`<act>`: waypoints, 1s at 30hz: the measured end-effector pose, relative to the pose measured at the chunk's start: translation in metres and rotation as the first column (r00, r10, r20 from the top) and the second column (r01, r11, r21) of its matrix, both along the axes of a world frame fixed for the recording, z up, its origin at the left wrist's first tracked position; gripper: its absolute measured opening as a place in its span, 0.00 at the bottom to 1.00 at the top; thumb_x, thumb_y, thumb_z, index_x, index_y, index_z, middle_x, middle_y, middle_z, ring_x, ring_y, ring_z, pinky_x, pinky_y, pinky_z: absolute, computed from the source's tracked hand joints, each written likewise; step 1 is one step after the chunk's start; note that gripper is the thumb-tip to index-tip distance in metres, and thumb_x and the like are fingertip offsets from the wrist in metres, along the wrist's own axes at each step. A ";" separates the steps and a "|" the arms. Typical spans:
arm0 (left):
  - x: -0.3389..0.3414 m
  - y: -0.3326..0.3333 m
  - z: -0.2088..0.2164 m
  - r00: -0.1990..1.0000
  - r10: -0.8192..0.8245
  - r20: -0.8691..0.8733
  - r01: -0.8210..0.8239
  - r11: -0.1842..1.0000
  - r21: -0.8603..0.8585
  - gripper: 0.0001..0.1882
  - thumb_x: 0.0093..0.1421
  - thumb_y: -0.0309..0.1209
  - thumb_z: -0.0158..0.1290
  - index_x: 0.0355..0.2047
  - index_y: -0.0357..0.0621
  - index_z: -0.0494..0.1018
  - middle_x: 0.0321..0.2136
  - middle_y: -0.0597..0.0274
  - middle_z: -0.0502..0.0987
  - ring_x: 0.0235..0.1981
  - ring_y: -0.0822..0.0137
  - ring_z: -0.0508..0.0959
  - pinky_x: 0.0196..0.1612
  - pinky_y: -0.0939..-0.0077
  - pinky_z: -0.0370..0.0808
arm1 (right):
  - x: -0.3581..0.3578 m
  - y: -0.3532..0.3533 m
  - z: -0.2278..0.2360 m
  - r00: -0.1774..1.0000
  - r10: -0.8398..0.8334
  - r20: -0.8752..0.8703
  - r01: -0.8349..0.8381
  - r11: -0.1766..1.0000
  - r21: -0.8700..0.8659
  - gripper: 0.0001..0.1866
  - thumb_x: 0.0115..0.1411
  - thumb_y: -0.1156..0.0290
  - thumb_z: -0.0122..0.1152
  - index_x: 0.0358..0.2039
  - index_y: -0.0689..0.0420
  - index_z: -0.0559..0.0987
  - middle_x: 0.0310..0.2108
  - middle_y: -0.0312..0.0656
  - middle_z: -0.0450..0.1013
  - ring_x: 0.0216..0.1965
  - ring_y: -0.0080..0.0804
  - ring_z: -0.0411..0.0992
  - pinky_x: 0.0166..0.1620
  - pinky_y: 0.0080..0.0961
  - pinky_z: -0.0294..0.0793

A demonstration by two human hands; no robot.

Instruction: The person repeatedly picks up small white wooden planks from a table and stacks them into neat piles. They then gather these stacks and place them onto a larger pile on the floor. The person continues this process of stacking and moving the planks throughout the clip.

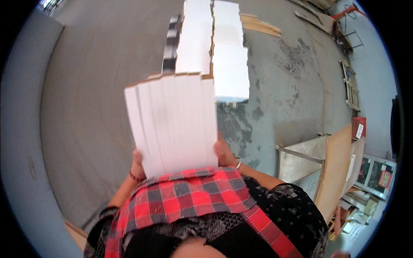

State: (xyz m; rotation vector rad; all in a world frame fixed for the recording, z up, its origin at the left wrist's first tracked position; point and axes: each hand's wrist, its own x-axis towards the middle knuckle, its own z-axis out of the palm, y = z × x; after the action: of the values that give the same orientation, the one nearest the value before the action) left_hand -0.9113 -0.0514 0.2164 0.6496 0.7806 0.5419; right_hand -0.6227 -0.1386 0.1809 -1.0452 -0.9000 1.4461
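Note:
A stack of long white strips [178,124], with ragged brown far ends, is held in front of my body. Its near end rests against my red checked apron [185,193]. My left hand [137,163] grips the stack's left side, most of its fingers hidden beneath or behind it. On the right side, my right hand [223,152] is closed round the edge. Beyond the stack lie two long rows of similar white pieces [230,56], side by side with a narrow gap between them. The held stack overlaps the near end of the left row.
Thin wooden strips [262,26] lie on the grey floor [103,86] past the rows. To my right stand a metal-framed table [301,159] and a tan board [333,163]. A glass-fronted cabinet [374,176] and a red box [359,127] are farther right. A pale wall [21,129] runs along the left.

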 end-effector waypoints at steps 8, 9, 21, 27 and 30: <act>-0.055 0.166 0.021 0.997 0.075 -0.032 -0.073 0.996 0.050 0.59 0.47 0.75 0.44 0.67 0.44 0.46 0.65 0.53 0.53 0.64 0.52 0.58 0.63 0.52 0.59 | -0.067 0.178 0.035 0.995 -0.079 0.060 0.070 0.987 0.146 0.47 0.61 0.41 0.42 0.70 0.55 0.38 0.71 0.45 0.33 0.71 0.39 0.31 0.68 0.41 0.36; -0.063 0.192 0.020 0.997 0.071 -0.012 -0.071 0.997 0.015 0.59 0.47 0.75 0.44 0.67 0.44 0.46 0.65 0.53 0.53 0.64 0.53 0.57 0.63 0.52 0.60 | -0.077 0.198 0.035 0.993 -0.113 0.045 0.105 0.983 0.152 0.46 0.61 0.41 0.42 0.69 0.55 0.38 0.71 0.45 0.33 0.71 0.39 0.31 0.68 0.40 0.36; -0.144 0.359 -0.017 0.802 -0.595 -0.055 0.588 0.803 -0.100 0.56 0.51 0.72 0.44 0.66 0.41 0.47 0.64 0.54 0.55 0.63 0.54 0.59 0.61 0.54 0.63 | -0.247 0.211 -0.016 0.783 -0.615 -0.096 0.615 0.788 -0.029 0.48 0.62 0.40 0.42 0.69 0.59 0.38 0.70 0.50 0.38 0.70 0.39 0.39 0.68 0.34 0.39; -0.091 0.382 -0.083 0.517 -0.836 -0.183 0.853 0.522 0.020 0.53 0.56 0.68 0.42 0.67 0.39 0.44 0.66 0.56 0.51 0.66 0.58 0.53 0.64 0.59 0.55 | -0.320 0.182 -0.086 0.519 -0.820 -0.243 0.717 0.572 -0.398 0.48 0.61 0.38 0.44 0.67 0.60 0.44 0.64 0.51 0.53 0.62 0.41 0.57 0.60 0.40 0.60; -0.043 0.379 -0.138 0.413 -0.900 -0.140 0.909 0.398 0.122 0.54 0.56 0.68 0.42 0.68 0.40 0.40 0.68 0.55 0.46 0.68 0.59 0.47 0.67 0.61 0.46 | -0.330 0.177 -0.128 0.293 -0.902 -0.318 0.749 0.423 -0.511 0.47 0.59 0.36 0.45 0.66 0.59 0.48 0.60 0.49 0.59 0.59 0.41 0.63 0.58 0.40 0.66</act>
State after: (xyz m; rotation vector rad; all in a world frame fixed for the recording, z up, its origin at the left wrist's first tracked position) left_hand -0.9543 0.3273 0.0781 1.1538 0.3018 -0.4600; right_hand -0.9522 0.0387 0.0525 -0.9513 0.3550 0.8122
